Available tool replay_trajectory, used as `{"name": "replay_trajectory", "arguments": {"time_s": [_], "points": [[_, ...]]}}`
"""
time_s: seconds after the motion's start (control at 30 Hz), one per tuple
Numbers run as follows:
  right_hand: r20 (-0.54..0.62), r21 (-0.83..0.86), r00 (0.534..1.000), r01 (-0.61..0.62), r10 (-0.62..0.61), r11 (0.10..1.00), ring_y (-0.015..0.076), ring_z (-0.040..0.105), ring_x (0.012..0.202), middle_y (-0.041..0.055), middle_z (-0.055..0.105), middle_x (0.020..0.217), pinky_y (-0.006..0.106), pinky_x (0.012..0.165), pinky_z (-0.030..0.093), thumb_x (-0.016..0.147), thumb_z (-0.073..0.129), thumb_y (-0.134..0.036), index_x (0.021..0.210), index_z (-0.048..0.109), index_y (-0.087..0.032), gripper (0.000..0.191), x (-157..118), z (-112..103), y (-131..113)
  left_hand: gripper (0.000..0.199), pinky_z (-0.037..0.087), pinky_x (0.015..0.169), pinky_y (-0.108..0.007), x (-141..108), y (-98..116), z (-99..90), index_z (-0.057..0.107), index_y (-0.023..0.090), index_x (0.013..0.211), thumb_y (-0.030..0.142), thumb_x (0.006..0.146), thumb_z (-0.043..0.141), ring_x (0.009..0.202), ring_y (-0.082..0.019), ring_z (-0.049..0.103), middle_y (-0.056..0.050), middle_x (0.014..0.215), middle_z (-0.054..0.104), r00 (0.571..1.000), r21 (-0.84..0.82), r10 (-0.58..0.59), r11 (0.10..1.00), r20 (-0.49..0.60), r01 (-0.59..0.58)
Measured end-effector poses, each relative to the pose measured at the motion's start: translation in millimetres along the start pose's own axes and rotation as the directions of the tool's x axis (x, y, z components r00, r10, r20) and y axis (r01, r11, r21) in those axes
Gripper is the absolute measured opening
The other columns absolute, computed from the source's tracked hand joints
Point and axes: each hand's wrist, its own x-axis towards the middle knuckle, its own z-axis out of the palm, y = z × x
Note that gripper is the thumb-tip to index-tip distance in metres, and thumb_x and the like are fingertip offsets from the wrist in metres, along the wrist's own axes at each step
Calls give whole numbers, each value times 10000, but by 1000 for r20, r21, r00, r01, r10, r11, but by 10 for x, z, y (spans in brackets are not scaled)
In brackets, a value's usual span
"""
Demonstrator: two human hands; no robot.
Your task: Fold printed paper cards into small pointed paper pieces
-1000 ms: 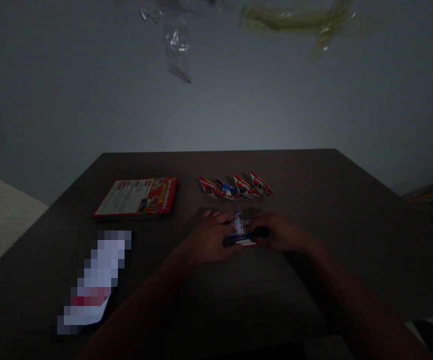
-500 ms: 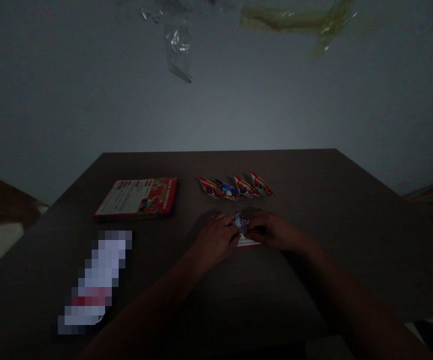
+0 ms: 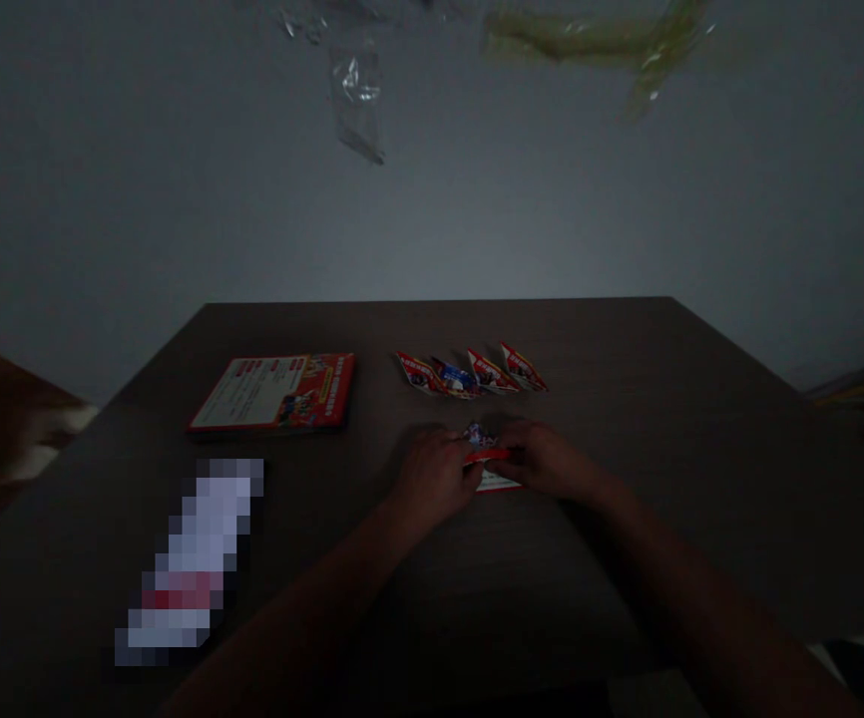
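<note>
A printed sheet of paper [image 3: 499, 481], white with red edges and a patterned coloured side, lies on the table between my hands, partly folded. My left hand [image 3: 436, 467] grips its left side, with the fingers bent over the paper. On the right side my right hand [image 3: 544, 457] pinches it near a raised red edge. Both hands cover much of the sheet. Just beyond them stands a row of several folded paper pieces [image 3: 490, 373], red and blue with printed pictures.
A stack of printed sheets or booklets [image 3: 252, 391] lies at the left on the dark table [image 3: 701, 419]. Nearer me is a long blurred-out object [image 3: 197, 558], likely a phone. Behind the table rises a wall [image 3: 432, 219] with tape on it.
A red edge of the paper has come up between my hands, and less of the patterned side shows. My hands have barely shifted.
</note>
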Motion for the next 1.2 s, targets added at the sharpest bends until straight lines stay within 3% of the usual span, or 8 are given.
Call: {"name": "replay_trajectory", "arguments": {"time_s": [0.33, 0.73, 1.2], "points": [[-28, -104, 993, -119, 117, 987, 121, 498, 560, 26, 590, 625, 233, 530, 296, 781, 610, -281, 689, 618, -143, 166, 36, -4, -94, 251, 443, 769, -360, 24, 43, -79, 664, 183, 879, 364, 829, 498, 825, -225, 605, -76, 868, 663, 995, 17, -90, 996, 53, 89], [-9, -103, 963, -268, 269, 958, 137, 550, 578, 48, 652, 665, 230, 514, 304, 767, 598, -359, 723, 661, -149, 224, 59, 9, -117, 288, 440, 770, -388, 25, 79, -90, 672, 171, 865, 392, 821, 492, 837, -253, 617, -96, 862, 673, 983, 55, -176, 983, 49, 174], [45, -64, 912, -404, 407, 913, 146, 574, 577, 37, 681, 690, 233, 486, 302, 745, 605, -432, 808, 709, -186, 274, 35, -25, -61, 323, 449, 768, -349, 17, 1, -194, 685, 174, 840, 429, 810, 490, 841, -240, 633, -96, 875, 688, 953, 82, -271, 962, 137, 262]]}}
